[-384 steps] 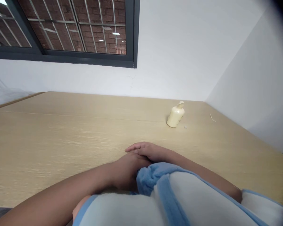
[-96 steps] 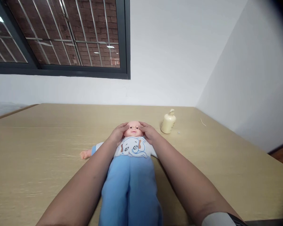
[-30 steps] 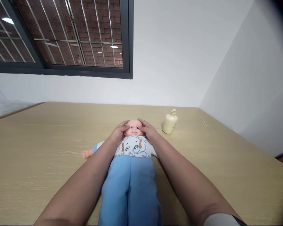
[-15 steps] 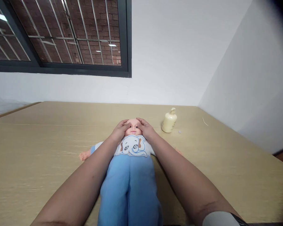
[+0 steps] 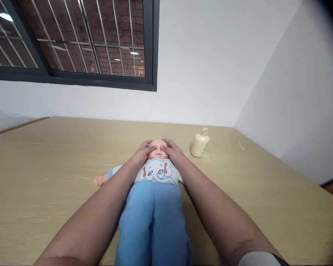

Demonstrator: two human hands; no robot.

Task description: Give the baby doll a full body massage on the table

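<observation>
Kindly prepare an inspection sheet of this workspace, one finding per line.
Surface: pale wood-look table.
Things in hand: doll on its back, in white top and blue trousers.
Clutter: cream pump bottle, upright; small pale bit; thin pale strand, material unclear.
Hands: left hand and right hand cup the doll's head, thumbs over its eyes.
Cables: nothing seen.
Surroundings: white walls; dark-framed, barred window.

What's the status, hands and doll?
Left hand, right hand against sides of doll's head. Doll face-up on table. Pump bottle apart, to the right.
</observation>
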